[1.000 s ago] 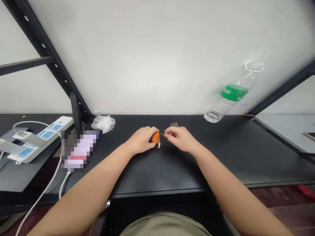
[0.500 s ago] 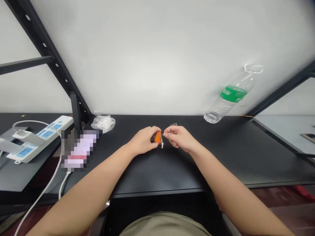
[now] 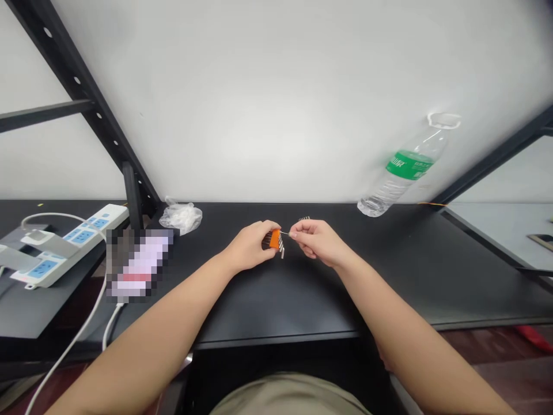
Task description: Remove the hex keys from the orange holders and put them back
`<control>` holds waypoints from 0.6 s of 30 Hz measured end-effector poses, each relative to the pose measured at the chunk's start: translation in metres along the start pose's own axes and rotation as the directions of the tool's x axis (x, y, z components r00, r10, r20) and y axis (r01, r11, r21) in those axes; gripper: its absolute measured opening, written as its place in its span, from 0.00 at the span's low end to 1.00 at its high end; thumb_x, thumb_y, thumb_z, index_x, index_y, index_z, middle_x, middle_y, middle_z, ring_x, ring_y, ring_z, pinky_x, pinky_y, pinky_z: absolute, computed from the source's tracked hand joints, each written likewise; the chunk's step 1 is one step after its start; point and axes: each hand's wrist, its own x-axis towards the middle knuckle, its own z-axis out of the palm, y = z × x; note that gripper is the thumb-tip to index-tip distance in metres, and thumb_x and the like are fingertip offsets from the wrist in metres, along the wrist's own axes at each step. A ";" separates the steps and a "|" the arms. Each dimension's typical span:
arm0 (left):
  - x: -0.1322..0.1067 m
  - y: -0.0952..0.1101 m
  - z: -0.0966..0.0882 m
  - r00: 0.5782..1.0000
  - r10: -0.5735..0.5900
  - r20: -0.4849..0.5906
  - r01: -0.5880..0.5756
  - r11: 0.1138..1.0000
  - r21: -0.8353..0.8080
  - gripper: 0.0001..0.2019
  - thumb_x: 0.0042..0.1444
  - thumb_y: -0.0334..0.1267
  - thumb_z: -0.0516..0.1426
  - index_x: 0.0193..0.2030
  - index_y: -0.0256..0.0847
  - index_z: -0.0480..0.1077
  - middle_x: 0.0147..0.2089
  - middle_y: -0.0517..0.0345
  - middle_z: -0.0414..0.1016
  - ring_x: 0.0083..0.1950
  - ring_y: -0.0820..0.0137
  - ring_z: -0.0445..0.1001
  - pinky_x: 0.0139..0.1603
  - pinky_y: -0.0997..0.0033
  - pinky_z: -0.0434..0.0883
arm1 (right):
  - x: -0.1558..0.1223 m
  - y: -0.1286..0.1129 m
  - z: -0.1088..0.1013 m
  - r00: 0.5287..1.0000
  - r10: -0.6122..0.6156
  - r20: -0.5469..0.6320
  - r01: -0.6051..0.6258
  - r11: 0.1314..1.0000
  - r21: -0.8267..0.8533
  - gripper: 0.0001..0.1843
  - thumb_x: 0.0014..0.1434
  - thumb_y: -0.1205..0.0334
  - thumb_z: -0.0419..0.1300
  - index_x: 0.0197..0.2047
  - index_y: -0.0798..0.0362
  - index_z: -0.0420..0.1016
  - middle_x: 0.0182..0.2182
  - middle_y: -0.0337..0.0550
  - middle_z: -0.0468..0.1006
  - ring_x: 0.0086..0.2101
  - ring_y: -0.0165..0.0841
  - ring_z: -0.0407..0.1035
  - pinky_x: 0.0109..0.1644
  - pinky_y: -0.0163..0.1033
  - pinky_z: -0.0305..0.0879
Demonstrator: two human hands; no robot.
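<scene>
In the middle of the black table, my left hand [image 3: 253, 245] is closed around an orange hex key holder [image 3: 275, 239], gripped between thumb and fingers. Several metal hex keys [image 3: 281, 246] stick out of the holder's right side, and dark shafts show on its left. My right hand [image 3: 317, 239] pinches a thin hex key [image 3: 284, 233] whose visible length reaches the holder's upper right edge. Whether its tip sits inside a hole is too small to tell. Behind my right hand, a row of small metal pieces [image 3: 305, 218] is partly hidden.
A tall water bottle [image 3: 408, 166] leans against the white wall at the right. Crumpled clear plastic [image 3: 181, 217] lies at the back left. A blurred phone [image 3: 142, 265] with a white cable rests near a white power strip [image 3: 75, 242] on the left.
The orange holder has shifted slightly left and tilted in my left hand. A little more of the thin hex key shows between the holder and my right fingertips.
</scene>
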 end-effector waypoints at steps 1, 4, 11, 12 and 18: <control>0.000 0.000 -0.001 1.000 0.009 0.009 -0.009 0.999 0.034 0.23 0.55 0.36 0.62 0.59 0.46 0.68 0.51 0.55 0.77 0.49 0.63 0.76 0.53 0.61 0.73 | 0.000 0.000 0.000 1.000 0.008 -0.002 -0.008 1.000 0.003 0.16 0.57 0.49 0.70 0.36 0.54 0.76 0.17 0.32 0.64 0.16 0.24 0.54 0.16 0.32 0.51; 0.000 0.002 0.000 0.998 0.054 0.035 -0.059 0.984 0.168 0.23 0.56 0.36 0.62 0.59 0.44 0.69 0.50 0.53 0.77 0.49 0.61 0.76 0.54 0.59 0.71 | 0.002 0.002 0.003 0.999 0.051 -0.010 -0.050 0.998 0.041 0.18 0.56 0.48 0.71 0.36 0.54 0.75 0.18 0.33 0.64 0.16 0.24 0.54 0.16 0.31 0.50; 0.003 0.010 0.006 0.999 0.030 0.013 -0.032 0.961 0.275 0.16 0.58 0.38 0.61 0.53 0.44 0.70 0.43 0.55 0.78 0.46 0.61 0.76 0.50 0.59 0.69 | 0.010 0.011 0.025 0.989 0.081 -0.124 -0.040 0.953 0.300 0.23 0.51 0.47 0.75 0.30 0.53 0.69 0.21 0.35 0.69 0.19 0.24 0.57 0.17 0.30 0.52; 0.003 0.011 0.005 1.000 0.008 0.000 -0.008 0.963 0.271 0.15 0.57 0.38 0.61 0.52 0.44 0.70 0.43 0.56 0.78 0.45 0.61 0.76 0.49 0.60 0.69 | 0.010 0.012 0.028 0.987 0.070 -0.143 -0.020 0.946 0.325 0.23 0.51 0.47 0.75 0.30 0.53 0.69 0.22 0.36 0.70 0.20 0.24 0.59 0.17 0.30 0.54; 0.002 0.008 0.002 0.997 -0.062 -0.044 0.072 0.961 0.268 0.16 0.56 0.39 0.62 0.52 0.44 0.70 0.42 0.57 0.78 0.44 0.62 0.76 0.49 0.60 0.70 | 0.004 0.009 0.037 0.997 0.030 -0.075 -0.010 0.968 0.253 0.20 0.58 0.44 0.69 0.37 0.55 0.78 0.27 0.39 0.73 0.20 0.26 0.62 0.19 0.33 0.60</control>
